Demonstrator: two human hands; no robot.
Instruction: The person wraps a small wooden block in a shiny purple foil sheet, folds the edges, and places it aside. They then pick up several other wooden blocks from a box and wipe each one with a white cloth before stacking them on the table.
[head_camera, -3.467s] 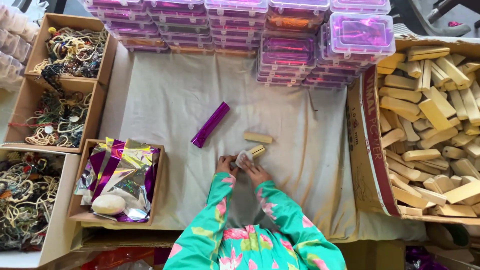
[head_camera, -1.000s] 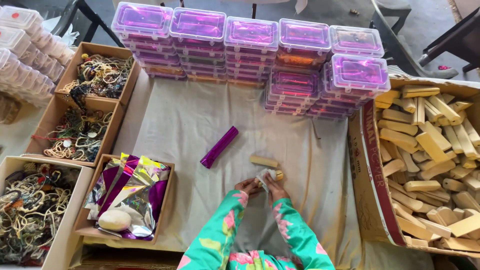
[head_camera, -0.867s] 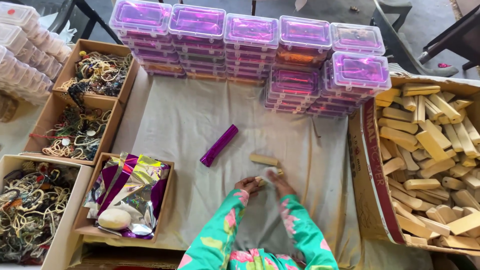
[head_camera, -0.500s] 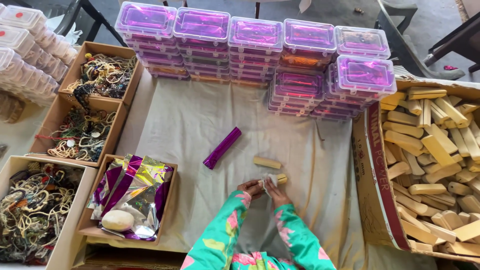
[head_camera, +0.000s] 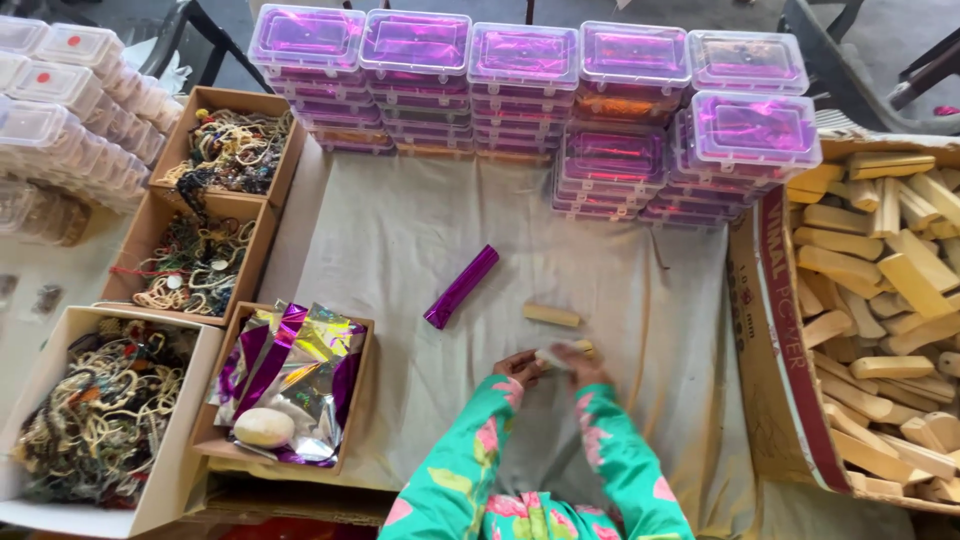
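Note:
Both hands meet low in the middle of the beige cloth (head_camera: 400, 240). My left hand (head_camera: 516, 367) and my right hand (head_camera: 585, 366) together grip a small pale wooden stick (head_camera: 561, 351) that seems partly wrapped in thin film. Just beyond them lies another bare wooden stick (head_camera: 551, 315). A stick wrapped in shiny purple foil (head_camera: 461, 286) lies at a slant to the left of that. Green flowered sleeves cover both forearms.
Stacks of clear lidded boxes lined with purple foil (head_camera: 520, 70) stand along the far edge. A large carton of bare wooden sticks (head_camera: 880, 300) is at right. Cartons of beaded strings (head_camera: 215, 200) and one with foil sheets (head_camera: 290, 380) sit at left.
My hands have stayed together on the small stick, working it; the view has shifted a little. The loose stick and the purple one lie where they were.

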